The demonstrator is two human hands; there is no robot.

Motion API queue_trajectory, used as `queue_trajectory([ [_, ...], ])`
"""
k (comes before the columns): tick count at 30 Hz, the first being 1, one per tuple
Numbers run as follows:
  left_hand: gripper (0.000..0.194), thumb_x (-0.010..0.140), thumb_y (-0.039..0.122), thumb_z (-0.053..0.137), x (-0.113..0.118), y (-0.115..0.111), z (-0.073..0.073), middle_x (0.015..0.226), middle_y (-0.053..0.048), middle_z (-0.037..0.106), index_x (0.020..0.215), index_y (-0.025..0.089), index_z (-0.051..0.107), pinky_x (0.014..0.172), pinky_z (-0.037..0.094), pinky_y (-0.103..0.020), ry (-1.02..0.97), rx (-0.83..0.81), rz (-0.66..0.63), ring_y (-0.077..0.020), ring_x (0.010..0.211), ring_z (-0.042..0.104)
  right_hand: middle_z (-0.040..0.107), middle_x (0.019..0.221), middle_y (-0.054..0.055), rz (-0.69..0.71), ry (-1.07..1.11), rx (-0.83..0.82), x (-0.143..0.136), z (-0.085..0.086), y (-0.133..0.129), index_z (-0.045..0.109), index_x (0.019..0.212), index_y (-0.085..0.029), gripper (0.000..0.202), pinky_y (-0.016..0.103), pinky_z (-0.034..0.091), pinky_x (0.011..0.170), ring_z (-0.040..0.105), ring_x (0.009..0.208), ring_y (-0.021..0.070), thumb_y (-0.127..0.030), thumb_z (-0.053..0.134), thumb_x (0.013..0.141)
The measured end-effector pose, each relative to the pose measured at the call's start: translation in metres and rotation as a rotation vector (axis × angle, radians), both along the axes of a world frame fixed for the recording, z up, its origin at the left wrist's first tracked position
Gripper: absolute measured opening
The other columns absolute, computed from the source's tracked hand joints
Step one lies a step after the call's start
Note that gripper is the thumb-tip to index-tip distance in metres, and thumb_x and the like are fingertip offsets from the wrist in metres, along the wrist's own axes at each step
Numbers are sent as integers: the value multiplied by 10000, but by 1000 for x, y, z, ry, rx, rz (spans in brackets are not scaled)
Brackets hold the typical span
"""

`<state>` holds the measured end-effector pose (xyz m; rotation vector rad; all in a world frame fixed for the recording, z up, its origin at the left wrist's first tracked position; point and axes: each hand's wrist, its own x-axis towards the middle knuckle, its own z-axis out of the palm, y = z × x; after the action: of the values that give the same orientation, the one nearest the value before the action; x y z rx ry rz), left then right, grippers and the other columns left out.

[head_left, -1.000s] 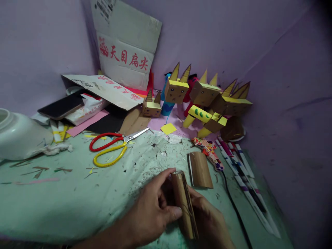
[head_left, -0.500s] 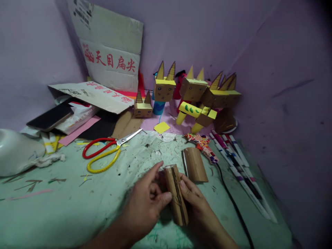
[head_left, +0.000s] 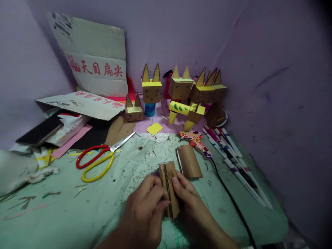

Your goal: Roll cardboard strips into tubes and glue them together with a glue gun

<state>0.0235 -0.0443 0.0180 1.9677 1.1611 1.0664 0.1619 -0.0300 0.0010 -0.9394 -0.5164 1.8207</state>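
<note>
A small rolled cardboard tube (head_left: 172, 178), its dark seam running lengthwise toward me, is held tilted above the table. My right hand (head_left: 190, 197) grips it from the right, with the thumb on its front. From the left my left hand (head_left: 146, 204) touches the tube near the seam. Its fingers are curled and pinched together, and whatever is between the fingertips is too small to make out. Just behind the tube lies a curved cardboard piece (head_left: 190, 162). A patterned glue gun (head_left: 194, 140) rests beyond it, its black cord trailing toward the front right.
Scissors (head_left: 111, 149) with red and yellow handles lie left of centre. Several white markers (head_left: 238, 167) lie at right. Cardboard animal figures (head_left: 151, 91) stand along the back. Printed cardboard sheets (head_left: 95, 69), a dark phone (head_left: 38, 131) and a white object (head_left: 15, 169) occupy the left.
My left hand's fingers, spread before, have curled in and pinched at the tube's seam. The tube has turned a little more upright. My view has shifted slightly to the right.
</note>
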Motion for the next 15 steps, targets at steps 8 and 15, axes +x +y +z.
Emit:
queue_trajectory([
  [8,175,819,84,464,-16,-3,19,705,37,496,721,227,446,530,384,-225,-21,68,70,-108,587,480,692,1033,27,51,-145,62,4,0,-1,613,1098,-215,354,234,452,695,626,882,170,-452,628,836],
  [15,205,850,60,422,-8,0,7,879,-57,550,938,195,549,646,466,-284,91,88,41,-170,788,557,683,1081,17,64,-103,86,1,-3,-7,578,1158,-257,358,275,457,810,616,999,192,-437,617,851],
])
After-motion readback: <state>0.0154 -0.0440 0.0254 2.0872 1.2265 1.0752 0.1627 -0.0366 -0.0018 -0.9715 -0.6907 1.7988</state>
